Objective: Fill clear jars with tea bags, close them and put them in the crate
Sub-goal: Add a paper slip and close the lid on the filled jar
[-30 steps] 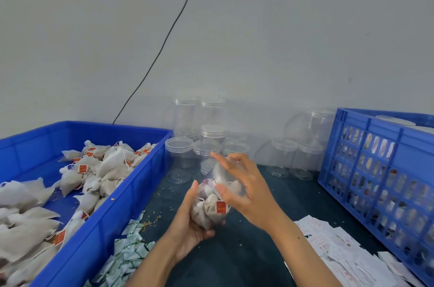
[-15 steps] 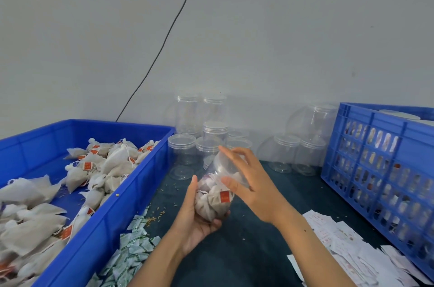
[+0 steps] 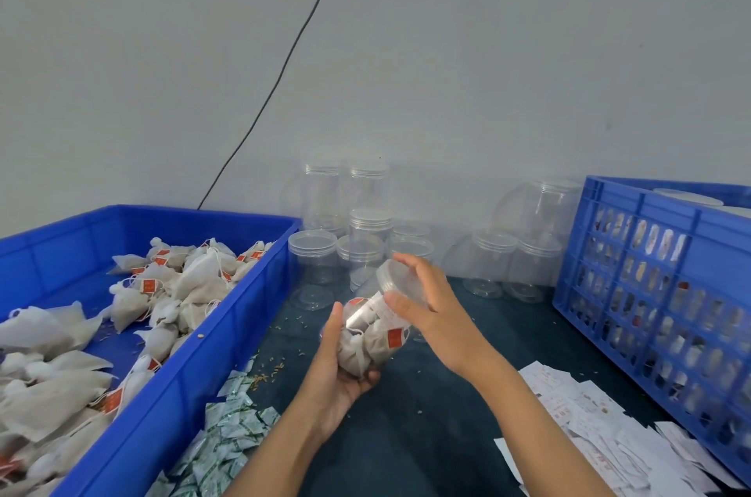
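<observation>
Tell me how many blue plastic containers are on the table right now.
2. A solid-walled bin holding loose tea bags sits on the left, and a slotted crate sits on the right. Both run past the frame edges, so more could be out of view.

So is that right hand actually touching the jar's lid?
Touching. The head view shows the right hand with thumb and fingers wrapped round the lid on the filled jar, which the left hand holds.

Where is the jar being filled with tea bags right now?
In the head view, the tea-bag jar is held tilted over the dark tabletop at centre, its base in the left hand, the right hand on its lid.
</observation>
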